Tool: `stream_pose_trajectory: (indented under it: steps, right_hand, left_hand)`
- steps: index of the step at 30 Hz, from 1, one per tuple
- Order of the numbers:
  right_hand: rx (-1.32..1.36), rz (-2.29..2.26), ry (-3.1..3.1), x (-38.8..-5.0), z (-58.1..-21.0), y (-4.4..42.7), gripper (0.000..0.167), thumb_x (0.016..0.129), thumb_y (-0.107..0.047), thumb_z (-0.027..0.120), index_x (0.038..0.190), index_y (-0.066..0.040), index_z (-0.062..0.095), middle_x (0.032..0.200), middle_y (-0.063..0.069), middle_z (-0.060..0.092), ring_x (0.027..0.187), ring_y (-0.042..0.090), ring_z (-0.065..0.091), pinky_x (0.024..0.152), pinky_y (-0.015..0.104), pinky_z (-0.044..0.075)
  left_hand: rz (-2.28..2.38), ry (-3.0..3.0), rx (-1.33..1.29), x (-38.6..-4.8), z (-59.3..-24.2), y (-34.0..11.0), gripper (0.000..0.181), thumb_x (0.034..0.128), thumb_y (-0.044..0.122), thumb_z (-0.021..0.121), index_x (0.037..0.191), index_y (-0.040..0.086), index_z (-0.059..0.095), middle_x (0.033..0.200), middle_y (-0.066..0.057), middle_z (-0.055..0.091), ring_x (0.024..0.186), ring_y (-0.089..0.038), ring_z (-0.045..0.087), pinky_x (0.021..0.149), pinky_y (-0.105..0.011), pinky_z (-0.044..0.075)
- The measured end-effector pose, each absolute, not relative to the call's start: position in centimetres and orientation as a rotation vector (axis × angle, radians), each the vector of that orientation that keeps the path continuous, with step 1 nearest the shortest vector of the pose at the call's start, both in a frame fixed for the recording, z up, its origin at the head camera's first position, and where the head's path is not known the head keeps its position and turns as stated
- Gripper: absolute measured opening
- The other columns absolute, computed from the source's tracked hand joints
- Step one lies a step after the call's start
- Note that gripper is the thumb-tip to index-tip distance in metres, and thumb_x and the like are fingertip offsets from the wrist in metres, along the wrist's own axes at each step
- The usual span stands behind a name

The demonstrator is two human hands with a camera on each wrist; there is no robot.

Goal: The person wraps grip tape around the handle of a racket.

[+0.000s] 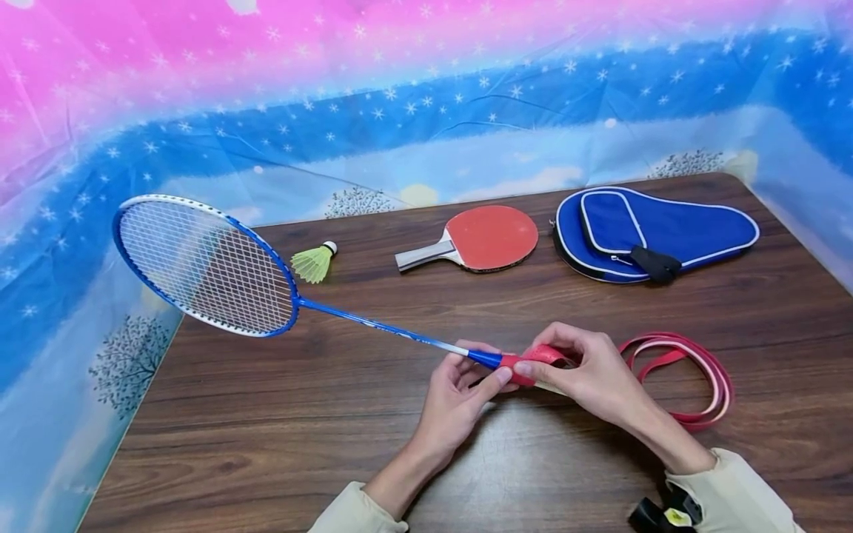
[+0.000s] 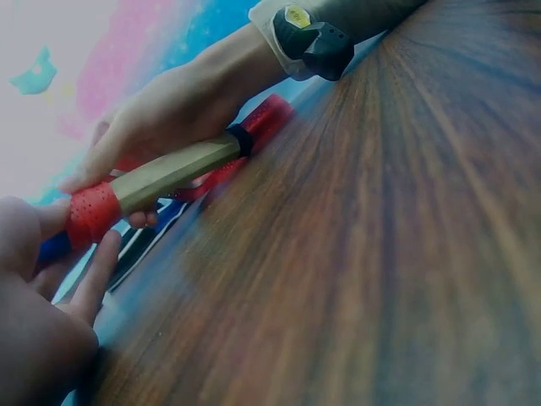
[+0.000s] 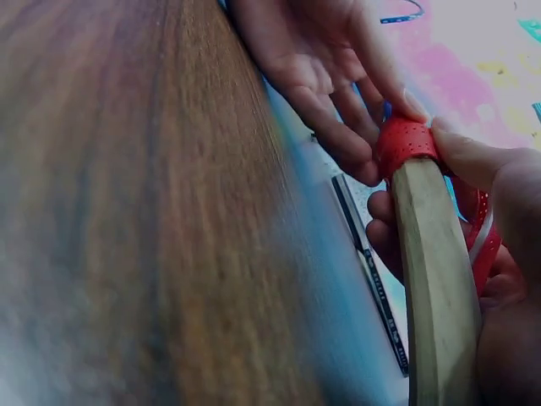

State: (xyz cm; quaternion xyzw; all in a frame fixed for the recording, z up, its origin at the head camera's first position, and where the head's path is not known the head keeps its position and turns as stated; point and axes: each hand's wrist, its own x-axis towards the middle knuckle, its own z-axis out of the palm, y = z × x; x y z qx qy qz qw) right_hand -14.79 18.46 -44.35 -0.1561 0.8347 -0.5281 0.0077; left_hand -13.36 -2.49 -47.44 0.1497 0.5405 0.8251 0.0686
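A blue and white badminton racket (image 1: 373,323) is held above the table, its head pointing to the left. My left hand (image 1: 453,403) grips it at the top of the handle, thumb pressing on the perforated red grip tape (image 2: 95,210) wrapped there. With thumb and fingers, my right hand (image 1: 600,377) pinches a loop of that tape just beside the wrap. Below the wrap, the wooden handle (image 3: 435,254) is bare. A coil of red tape (image 1: 723,370) with a pale edge lies on the table, right of my right hand; its link to the wrapped part is hidden.
Beyond the racket, a yellow-green shuttlecock (image 1: 312,263), a red table tennis bat (image 1: 492,238) and a blue bat case (image 1: 693,227) lie on the dark wooden table (image 1: 266,429). A patterned cloth (image 1: 413,89) hangs behind and at the left.
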Motion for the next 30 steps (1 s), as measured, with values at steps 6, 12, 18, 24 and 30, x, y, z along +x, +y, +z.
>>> stream_pose_trajectory:
  steps: [6, 12, 18, 24, 30]
  right_hand:
    - [-0.467, -1.582, 2.557, -15.11, -43.97, 19.04, 0.018, 0.086, -0.04, 0.075, 0.097, -0.027, 0.068, 0.083, -0.004, 0.068, 0.072, 0.018, 0.06, 0.059, 0.028, 0.047]
    - [-0.537, -1.577, 2.453, -15.17, -44.01, 19.37, 0.017, 0.089, -0.037, 0.073, 0.098, -0.024, 0.067, 0.083, -0.002, 0.071, 0.073, 0.02, 0.066, 0.063, 0.03, 0.051]
    - [-0.611, -1.673, 2.392, -15.29, -44.36, 19.17, 0.021, 0.086, -0.027, 0.077, 0.1, -0.019, 0.063, 0.094, 0.001, 0.069, 0.076, 0.022, 0.064, 0.061, 0.029, 0.051]
    - [-0.643, -1.717, 2.35, -15.26, -44.46, 18.75, 0.024, 0.085, -0.021, 0.079, 0.09, -0.012, 0.056, 0.105, 0.0, 0.07, 0.086, 0.023, 0.066, 0.06, 0.027, 0.05]
    - [-0.658, -1.671, 2.363, -15.32, -44.31, 19.37, 0.019, 0.09, -0.023, 0.074, 0.092, -0.015, 0.056, 0.11, -0.003, 0.069, 0.091, 0.022, 0.066, 0.065, 0.029, 0.052]
  left_hand:
    - [2.486, 1.608, 0.5, -13.24, -47.32, -2.71, 0.034, 0.0909, -0.001, 0.067, 0.119, -0.008, 0.05, 0.115, -0.022, 0.061, 0.106, -0.032, 0.061, 0.089, -0.048, 0.053]
    - [2.423, 1.667, 0.586, -13.18, -47.19, -2.91, 0.031, 0.0925, -0.001, 0.065, 0.12, -0.007, 0.05, 0.119, -0.023, 0.063, 0.11, -0.034, 0.06, 0.092, -0.039, 0.053]
    - [2.409, 1.656, 0.681, -13.31, -47.35, -2.98, 0.036, 0.0886, -0.007, 0.066, 0.12, -0.006, 0.05, 0.123, -0.024, 0.061, 0.116, -0.037, 0.056, 0.097, -0.039, 0.049]
    - [2.433, 1.682, 0.614, -13.26, -47.4, -2.86, 0.042, 0.0822, -0.008, 0.074, 0.117, -0.001, 0.053, 0.12, -0.021, 0.063, 0.113, -0.038, 0.058, 0.093, -0.043, 0.052]
    - [2.443, 1.688, 0.603, -13.28, -47.34, -2.75, 0.039, 0.0832, -0.006, 0.074, 0.116, 0.001, 0.054, 0.118, -0.021, 0.063, 0.113, -0.037, 0.059, 0.094, -0.043, 0.051]
